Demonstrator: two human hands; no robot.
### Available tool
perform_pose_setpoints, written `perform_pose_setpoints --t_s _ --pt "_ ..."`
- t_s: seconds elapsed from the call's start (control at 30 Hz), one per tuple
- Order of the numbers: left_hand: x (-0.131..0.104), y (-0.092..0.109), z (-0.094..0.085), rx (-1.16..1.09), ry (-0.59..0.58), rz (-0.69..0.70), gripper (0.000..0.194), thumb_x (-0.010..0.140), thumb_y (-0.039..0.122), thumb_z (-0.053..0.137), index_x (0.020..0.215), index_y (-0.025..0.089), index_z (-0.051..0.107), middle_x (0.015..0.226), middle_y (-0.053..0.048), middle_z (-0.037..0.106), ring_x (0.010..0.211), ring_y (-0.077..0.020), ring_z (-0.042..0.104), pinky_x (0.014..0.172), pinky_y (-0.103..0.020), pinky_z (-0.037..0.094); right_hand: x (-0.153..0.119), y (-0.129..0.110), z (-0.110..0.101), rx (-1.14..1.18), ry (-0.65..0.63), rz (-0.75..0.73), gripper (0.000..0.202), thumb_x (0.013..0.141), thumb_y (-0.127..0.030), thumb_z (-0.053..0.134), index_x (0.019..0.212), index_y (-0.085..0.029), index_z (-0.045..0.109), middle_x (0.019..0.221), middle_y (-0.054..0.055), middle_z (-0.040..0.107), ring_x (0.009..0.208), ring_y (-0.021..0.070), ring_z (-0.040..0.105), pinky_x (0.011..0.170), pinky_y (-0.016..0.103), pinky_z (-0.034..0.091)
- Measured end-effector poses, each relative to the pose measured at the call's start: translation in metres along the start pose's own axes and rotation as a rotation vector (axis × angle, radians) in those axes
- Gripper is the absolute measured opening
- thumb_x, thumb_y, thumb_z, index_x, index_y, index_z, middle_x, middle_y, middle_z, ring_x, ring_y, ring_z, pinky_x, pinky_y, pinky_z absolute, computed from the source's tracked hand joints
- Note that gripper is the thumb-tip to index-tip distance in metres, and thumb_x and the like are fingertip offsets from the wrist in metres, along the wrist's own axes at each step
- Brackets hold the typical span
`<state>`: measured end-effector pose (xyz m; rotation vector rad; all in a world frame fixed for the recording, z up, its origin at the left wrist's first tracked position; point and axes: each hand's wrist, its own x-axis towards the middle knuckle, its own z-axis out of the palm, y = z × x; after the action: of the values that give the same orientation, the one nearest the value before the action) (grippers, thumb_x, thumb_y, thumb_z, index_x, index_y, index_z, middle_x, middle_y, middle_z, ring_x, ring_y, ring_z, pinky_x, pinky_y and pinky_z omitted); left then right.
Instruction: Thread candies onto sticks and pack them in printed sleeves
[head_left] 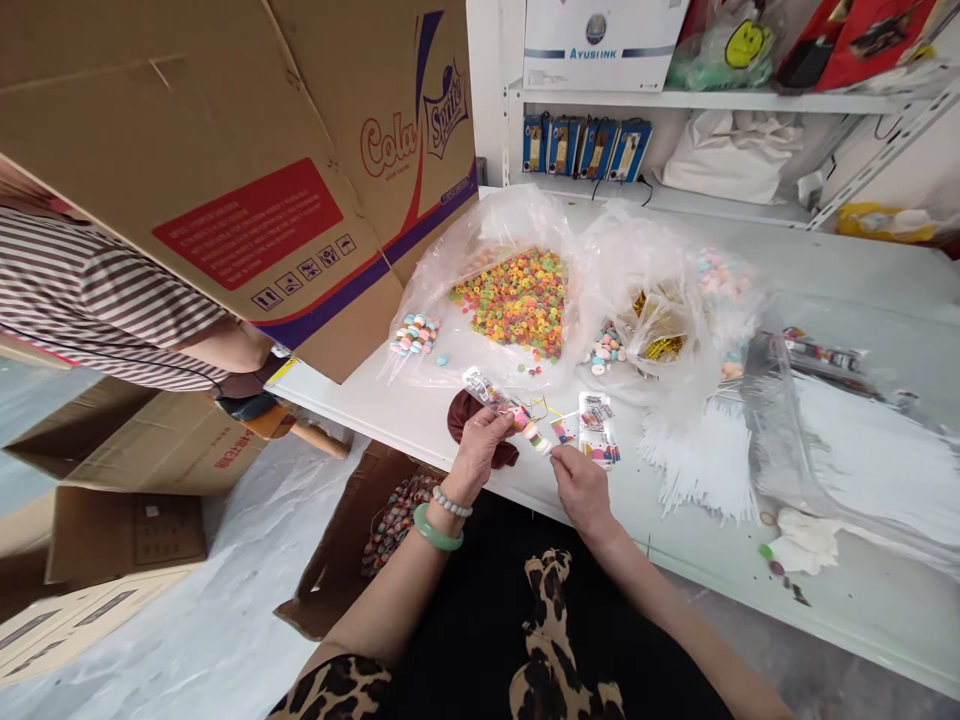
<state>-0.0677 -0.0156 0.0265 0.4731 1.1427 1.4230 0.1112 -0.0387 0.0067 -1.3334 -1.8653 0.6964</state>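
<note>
My left hand (484,440) is closed around a stick of round pastel candies (531,432), with a clear printed wrapper (484,388) extending beyond the fingers. At the candy's lower end, my right hand (583,485) has its fingertips pinched; exactly which part they grip is hard to see. Just beyond my hands, printed wrappers (596,420) lie flat on the white table (442,425). Brown cloth (461,415) sits partly behind my left hand. An open plastic bag of small colourful ring candies (517,300) lies farther back, near a cluster of larger pastel candies (414,335).
White sticks (701,455) are piled at the right, near a clear bag (795,440). Gold twist ties (664,347) fill another bag. A tall cardboard box (300,150) stands at left, beside a person in a striped shirt (127,300). Strung candies fill a low box (330,540).
</note>
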Motion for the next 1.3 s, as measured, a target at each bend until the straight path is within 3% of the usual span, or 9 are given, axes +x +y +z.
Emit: perform_pose_setpoints --t_s 0.13,0.23,0.4,0.53,0.67,0.83,1.0,1.1,1.3 --pt "0.000 0.001 -0.002 0.001 0.044 -0.019 0.042 0.051 0.039 0.089 0.080 0.014 0.072 0.073 -0.004 0.071 0.065 -0.0129 0.062 0.071 -0.028 0.049 -0.004 0.002 0.001 -0.498 0.143 -0.400 0.029 0.092 -0.010 0.040 0.080 -0.019 0.065 0.065 0.006 0.060 0.064 0.0180 0.050 0.063 0.031 0.034" --pt "0.000 -0.002 -0.005 -0.011 0.026 -0.044 0.040 0.052 0.038 0.089 0.079 0.013 0.072 0.071 -0.004 0.070 0.064 -0.0121 0.062 0.071 -0.027 0.050 -0.001 0.003 0.002 -0.422 0.136 -0.381 0.030 0.093 -0.010 0.039 0.081 -0.019 0.064 0.067 0.006 0.061 0.067 0.0180 0.052 0.064 0.030 0.036" --pt "0.000 -0.010 -0.004 -0.082 0.005 -0.021 0.038 0.056 0.040 0.087 0.078 0.013 0.071 0.071 -0.002 0.068 0.066 -0.0126 0.063 0.071 -0.028 0.052 0.008 -0.002 0.007 0.289 -0.095 0.123 0.014 0.084 -0.026 0.052 0.074 -0.021 0.060 0.066 0.002 0.060 0.061 0.0143 0.051 0.058 0.027 0.037" --pt "0.001 -0.011 -0.004 -0.157 0.034 0.041 0.036 0.057 0.037 0.087 0.080 0.015 0.070 0.079 -0.002 0.070 0.071 -0.0135 0.065 0.070 -0.027 0.051 0.011 -0.008 0.008 0.902 -0.410 0.707 0.019 0.067 -0.032 0.068 0.072 -0.019 0.055 0.054 -0.004 0.051 0.041 0.0050 0.025 0.041 0.021 0.016" --pt "0.000 -0.011 -0.005 -0.213 0.008 0.013 0.040 0.058 0.036 0.086 0.089 0.016 0.070 0.086 -0.004 0.072 0.078 -0.0176 0.067 0.073 -0.030 0.052 0.015 -0.008 0.005 1.192 -0.594 0.889 0.031 0.057 -0.028 0.077 0.073 -0.018 0.052 0.051 -0.008 0.045 0.039 0.0011 0.018 0.040 0.017 0.007" --pt "-0.005 -0.018 -0.001 -0.181 0.034 0.027 0.036 0.058 0.035 0.086 0.082 0.016 0.069 0.078 -0.001 0.069 0.073 -0.0139 0.065 0.079 -0.030 0.051 0.016 -0.008 0.007 1.084 -0.478 0.809 0.024 0.062 -0.029 0.072 0.072 -0.020 0.052 0.052 -0.006 0.047 0.040 0.0036 0.018 0.040 0.020 0.011" --pt "-0.015 -0.029 0.007 -0.130 0.038 -0.049 0.038 0.058 0.038 0.086 0.081 0.014 0.068 0.075 -0.001 0.068 0.066 -0.0120 0.062 0.071 -0.027 0.048 0.010 -0.014 0.009 0.239 -0.083 0.200 0.014 0.081 -0.026 0.053 0.068 -0.020 0.057 0.064 0.002 0.057 0.062 0.0151 0.050 0.059 0.026 0.035" --pt "-0.021 -0.033 0.012 -0.171 0.040 -0.058 0.038 0.058 0.040 0.086 0.078 0.014 0.067 0.076 -0.001 0.067 0.068 -0.0116 0.061 0.074 -0.027 0.049 0.010 -0.012 0.012 -0.071 0.002 -0.023 0.021 0.086 -0.022 0.044 0.073 -0.021 0.060 0.070 0.005 0.060 0.072 0.0186 0.055 0.067 0.029 0.036" --pt "-0.019 -0.023 0.005 -0.154 -0.055 -0.269 0.044 0.066 0.053 0.079 0.087 0.016 0.068 0.084 -0.006 0.071 0.071 -0.0172 0.065 0.072 -0.032 0.051 0.018 -0.005 0.013 0.310 -0.095 0.243 0.013 0.079 -0.028 0.052 0.069 -0.023 0.059 0.060 -0.002 0.057 0.063 0.0165 0.052 0.064 0.027 0.039"
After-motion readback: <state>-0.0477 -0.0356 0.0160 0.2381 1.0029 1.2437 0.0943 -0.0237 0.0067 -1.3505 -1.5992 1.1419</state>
